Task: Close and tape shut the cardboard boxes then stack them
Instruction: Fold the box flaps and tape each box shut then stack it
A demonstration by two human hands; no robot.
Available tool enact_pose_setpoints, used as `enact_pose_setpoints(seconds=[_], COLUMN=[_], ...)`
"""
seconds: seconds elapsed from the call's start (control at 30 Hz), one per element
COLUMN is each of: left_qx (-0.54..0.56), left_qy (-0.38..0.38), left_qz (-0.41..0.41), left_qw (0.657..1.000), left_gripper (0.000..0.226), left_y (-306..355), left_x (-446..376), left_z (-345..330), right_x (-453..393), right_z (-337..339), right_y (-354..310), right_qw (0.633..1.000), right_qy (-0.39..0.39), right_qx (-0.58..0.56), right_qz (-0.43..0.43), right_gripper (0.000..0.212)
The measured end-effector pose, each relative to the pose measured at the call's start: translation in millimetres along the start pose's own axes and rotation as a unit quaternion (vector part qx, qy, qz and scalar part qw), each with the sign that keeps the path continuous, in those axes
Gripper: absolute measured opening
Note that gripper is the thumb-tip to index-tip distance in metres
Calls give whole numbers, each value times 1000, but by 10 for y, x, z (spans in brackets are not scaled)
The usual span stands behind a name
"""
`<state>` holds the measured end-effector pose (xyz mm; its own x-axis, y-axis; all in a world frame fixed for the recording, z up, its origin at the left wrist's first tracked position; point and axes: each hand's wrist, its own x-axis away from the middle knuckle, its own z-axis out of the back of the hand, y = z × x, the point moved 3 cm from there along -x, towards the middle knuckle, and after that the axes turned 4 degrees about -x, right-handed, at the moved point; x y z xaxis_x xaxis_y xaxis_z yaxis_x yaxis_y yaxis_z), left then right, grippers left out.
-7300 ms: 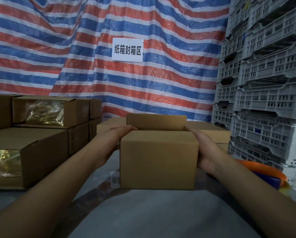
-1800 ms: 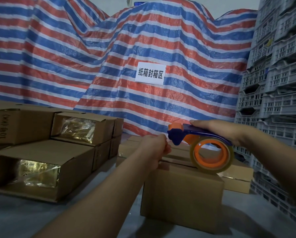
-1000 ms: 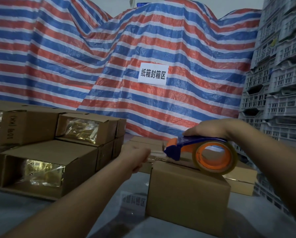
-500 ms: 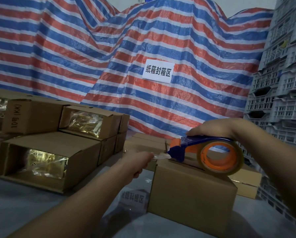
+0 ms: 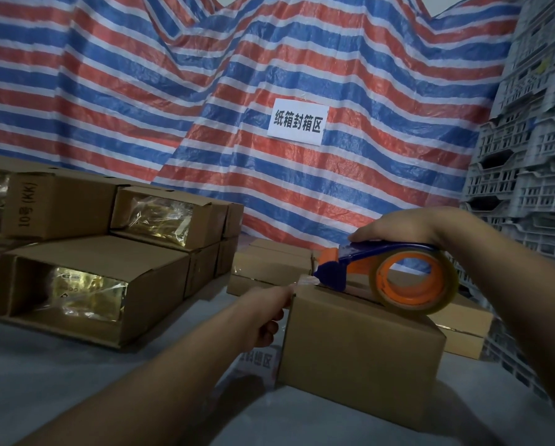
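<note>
Your right hand grips the tape dispenser atop the cardboard box between your hands; your left hand pinches the tape end at its near-left corner.

Overall light: dim and cool, the whole scene sitting underexposed.
Brightest area: the striped tarp is catching the most light, high in the frame.
Glare: gold foil inside the open boxes is glinting.
Shadows: a soft shadow is spreading over the grey tabletop in front of the cardboard box.
Distortion: the white crates are bowing at the right edge.
Focus: the near forearms are blurring slightly.
</note>
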<state>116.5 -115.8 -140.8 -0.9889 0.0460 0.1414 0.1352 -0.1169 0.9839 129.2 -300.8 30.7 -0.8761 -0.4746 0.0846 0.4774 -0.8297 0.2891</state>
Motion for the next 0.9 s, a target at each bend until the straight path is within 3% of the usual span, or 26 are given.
enact_pose_setpoints(seconds=[0.13, 0.3, 0.37, 0.43, 0.5, 0.53, 0.6, 0.7, 0.83, 0.9], left_qx=[11, 27, 18, -2, 0, 2, -24, -108, -136, -160], left_qy=[-21, -71, -38, 49, 139, 149, 113, 53, 27, 18], left_qz=[14, 65, 83, 32, -85, -140, -201, -212, -237, -240], left_qw=[1000, 995, 996, 998, 987, 979, 973, 970, 962, 957], left_gripper=[33, 47, 36, 25, 34, 36, 30, 30, 16, 38], left_y=[-27, -133, -176, -109, 66, 159, 285, 228, 106, 104], left_x=[23, 66, 73, 74, 100, 145, 261, 397, 423, 406], left_z=[-36, -67, -59, -21, 32, 32, -36, -207, -253, -208], right_x=[-16, -55, -51, -42, -26, -27, -37, -45, -42, -41], right_z=[-6, -5, -7, -11, -8, -5, -1, 0, 4, 6], right_y=[0, 38, 40, 28, 10, 2, -6, -2, -1, 4], right_qw=[1000, 1000, 1000, 1000, 1000, 999, 999, 1000, 1000, 1000], right_qy=[-11, -12, -11, -18, -25, -26, -26, -25, -19, -13], right_qx=[15, -6, -3, 3, 9, 14, 19, 13, 4, 6], right_qz=[4, 2, -1, 3, 8, 11, 15, 11, 17, 24], right_gripper=[26, 16, 14, 18, 24, 27, 29, 30, 22, 20])
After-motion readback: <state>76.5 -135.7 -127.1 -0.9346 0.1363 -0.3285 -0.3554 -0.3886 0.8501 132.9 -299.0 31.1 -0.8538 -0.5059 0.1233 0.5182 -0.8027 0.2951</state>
